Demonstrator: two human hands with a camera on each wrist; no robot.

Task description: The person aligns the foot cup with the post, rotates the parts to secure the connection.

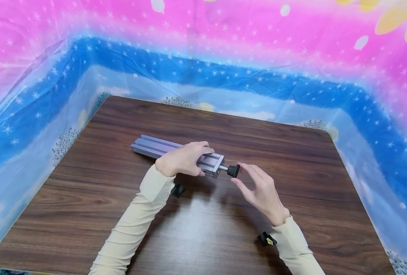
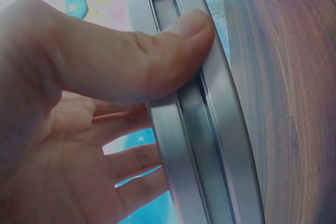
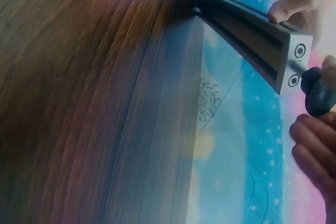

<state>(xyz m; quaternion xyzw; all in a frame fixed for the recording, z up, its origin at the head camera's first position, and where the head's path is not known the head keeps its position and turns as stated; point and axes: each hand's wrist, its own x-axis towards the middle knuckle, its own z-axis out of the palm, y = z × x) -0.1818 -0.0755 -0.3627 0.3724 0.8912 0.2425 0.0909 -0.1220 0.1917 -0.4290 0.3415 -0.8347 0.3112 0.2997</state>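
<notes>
A long silver aluminium extrusion (image 1: 155,147) with slots along its faces is held over the table. My left hand (image 1: 186,158) grips it near its right end; in the left wrist view the thumb (image 2: 178,51) presses across a slot and the other fingers reach behind. From the end plate (image 3: 294,64), which bears two bolts, a metal stem carries a black levelling foot (image 1: 233,170). At that foot, my right hand (image 1: 262,187) has its thumb and fingers around the rim. The right wrist view cuts off part of this hand.
Dark wood-grain table (image 1: 121,229) spreads beneath both hands. A patterned pink and blue cloth (image 1: 203,65) hangs around its back and sides. Black wrist mounts (image 1: 177,190) are worn under both cream sleeves.
</notes>
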